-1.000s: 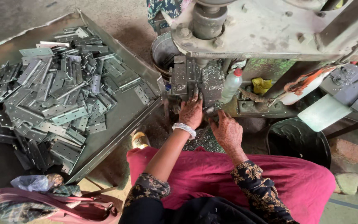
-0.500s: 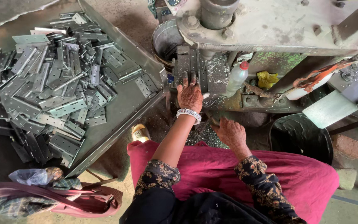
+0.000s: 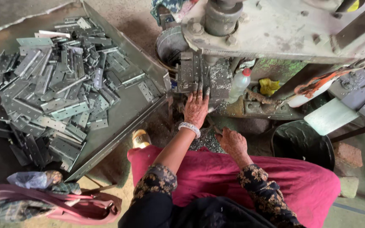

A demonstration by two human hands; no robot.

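Since the frame half a sec. ago the left hand [image 3: 196, 107] has reached a little further up to the machine, fingers now stretched flat with the tips touching the grey metal plate [image 3: 193, 71] on the press bed, nothing gripped. The right hand [image 3: 232, 142] has slid lower, toward the lap; it rests loosely curled beside the knee, and whether it pinches anything cannot be told. A beaded bracelet [image 3: 189, 128] rings the left wrist.

The plate sits upright against the die block [image 3: 220, 78], under the heavy steel press frame [image 3: 284, 29]. Just right of the block stands a clear plastic bottle w/ a red cap [image 3: 238, 84]; behind it a crumpled yellow wrapper [image 3: 268, 86]. A white rectangular slab [image 3: 331, 116] lies at right, near a round black tub [image 3: 303, 143].

At left, a tilted sheet-metal tray [image 3: 127, 114] holds a heap of grey hinges [image 3: 51, 93], piled loose. A pink-strapped bag [image 3: 55, 204] w/ a clear plastic pouch [image 3: 30, 179] lies on the floor, bottom left. The person sits in a magenta skirt [image 3: 250, 177], one sandal [image 3: 141, 138] showing.
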